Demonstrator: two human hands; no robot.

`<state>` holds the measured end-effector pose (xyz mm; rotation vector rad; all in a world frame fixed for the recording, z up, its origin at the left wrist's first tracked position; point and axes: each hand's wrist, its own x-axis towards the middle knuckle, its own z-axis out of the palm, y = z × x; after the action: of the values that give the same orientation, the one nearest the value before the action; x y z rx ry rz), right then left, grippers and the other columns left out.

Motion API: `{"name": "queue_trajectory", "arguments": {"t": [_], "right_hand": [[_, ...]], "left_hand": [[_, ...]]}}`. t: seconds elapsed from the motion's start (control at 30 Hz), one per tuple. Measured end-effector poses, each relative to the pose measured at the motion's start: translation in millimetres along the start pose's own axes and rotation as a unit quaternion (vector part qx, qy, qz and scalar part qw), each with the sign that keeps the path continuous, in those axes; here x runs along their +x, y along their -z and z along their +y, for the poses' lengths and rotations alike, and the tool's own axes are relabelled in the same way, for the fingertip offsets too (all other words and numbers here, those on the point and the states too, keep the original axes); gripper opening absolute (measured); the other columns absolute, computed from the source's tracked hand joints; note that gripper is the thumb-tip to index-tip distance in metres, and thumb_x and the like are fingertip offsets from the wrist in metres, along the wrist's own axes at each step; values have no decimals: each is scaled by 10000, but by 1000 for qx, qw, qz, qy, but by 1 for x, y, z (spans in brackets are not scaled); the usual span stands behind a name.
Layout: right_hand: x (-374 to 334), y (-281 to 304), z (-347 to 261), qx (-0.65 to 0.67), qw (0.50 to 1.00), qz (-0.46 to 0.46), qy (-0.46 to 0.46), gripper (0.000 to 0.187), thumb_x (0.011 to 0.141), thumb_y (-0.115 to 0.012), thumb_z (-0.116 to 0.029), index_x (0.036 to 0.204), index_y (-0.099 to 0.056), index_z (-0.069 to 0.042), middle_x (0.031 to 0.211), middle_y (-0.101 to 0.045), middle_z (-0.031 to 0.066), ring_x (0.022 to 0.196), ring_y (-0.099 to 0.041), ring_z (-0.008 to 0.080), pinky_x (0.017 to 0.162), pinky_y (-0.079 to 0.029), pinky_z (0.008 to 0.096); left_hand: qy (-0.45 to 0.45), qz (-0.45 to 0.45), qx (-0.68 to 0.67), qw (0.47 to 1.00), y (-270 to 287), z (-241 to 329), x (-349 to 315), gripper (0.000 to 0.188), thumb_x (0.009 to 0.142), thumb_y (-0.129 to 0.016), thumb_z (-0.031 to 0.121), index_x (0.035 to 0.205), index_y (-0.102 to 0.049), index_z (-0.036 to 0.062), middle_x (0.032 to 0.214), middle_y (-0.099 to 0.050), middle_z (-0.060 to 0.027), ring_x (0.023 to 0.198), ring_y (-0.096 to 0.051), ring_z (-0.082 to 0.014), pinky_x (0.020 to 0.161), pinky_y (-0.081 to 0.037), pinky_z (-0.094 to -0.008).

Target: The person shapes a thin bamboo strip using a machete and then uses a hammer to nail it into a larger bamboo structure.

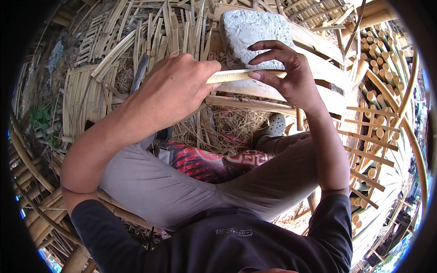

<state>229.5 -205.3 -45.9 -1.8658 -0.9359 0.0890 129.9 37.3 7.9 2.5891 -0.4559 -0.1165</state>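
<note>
A pale, narrow bamboo strip (231,76) runs level between my two hands, just in front of a grey stone block (259,32). My left hand (180,84) is closed round the strip's left end. At the other end, my right hand (289,77) has its thumb laid against the strip, which lies between thumb and palm. The index and middle fingers of that hand curve above it, apart from it. Its lower fingers are partly hidden. Under the hands is a light wooden plank (255,88), and the block stands on planks behind.
Split bamboo slats (168,32) are heaped at the far left, near a flat bamboo panel (84,102). Cut bamboo poles (382,59) are stacked at the right, beside a slatted lattice (371,141). Red and black printed cloth (200,161) lies between my legs, with fibre shavings (232,123) beyond.
</note>
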Motion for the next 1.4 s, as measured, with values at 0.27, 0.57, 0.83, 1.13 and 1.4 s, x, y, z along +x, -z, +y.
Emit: {"name": "queue_trajectory", "arguments": {"t": [0.27, 0.57, 0.83, 1.13, 1.4], "right_hand": [[1, -1, 6, 38, 999, 1, -18, 134, 843, -814, -120, 793, -723, -35, 1024, -731, 69, 995, -678, 183, 999, -476, 375], [2, 4, 4, 117, 987, 61, -93, 140, 932, -736, -129, 920, -684, 0, 982, -722, 73, 979, -661, 165, 945, -494, 336], [4, 10, 3, 40, 999, -33, 13, 338, 839, -830, -176, 1117, -713, -22, 1146, -706, 96, 1141, -638, 223, 1012, -484, 368], [5, -7, 8, 50, 999, -16, -4, 120, 834, -816, -101, 823, -722, -27, 1006, -725, 77, 1037, -670, 195, 973, -493, 362], [5, 5, 11, 9, 1000, 18, 7, 208, 858, -798, -97, 774, -634, 0, 894, -691, 90, 1013, -664, 227, 986, -463, 385]], "left_hand": [[-23, 14, 2, 1000, -4, -2, 0, 145, 901, -702, 114, 961, -683, -16, 619, -602, -199, 567, -626, -366, 588, -493, -444], [-19, 9, 6, 1000, 0, 1, 2, 133, 894, -694, 101, 945, -694, -22, 673, -645, -216, 636, -671, -379, 631, -540, -457], [-23, 10, -6, 1000, -3, -2, 1, 165, 903, -700, 130, 963, -680, -23, 631, -600, -208, 593, -623, -391, 609, -493, -452], [-39, 13, -6, 999, -8, -6, 2, 154, 905, -697, 108, 951, -683, -38, 609, -596, -198, 532, -615, -336, 583, -481, -436], [-24, 10, -20, 999, -4, -5, 1, 158, 903, -702, 115, 969, -675, -26, 637, -582, -220, 570, -590, -390, 588, -476, -442]]}}
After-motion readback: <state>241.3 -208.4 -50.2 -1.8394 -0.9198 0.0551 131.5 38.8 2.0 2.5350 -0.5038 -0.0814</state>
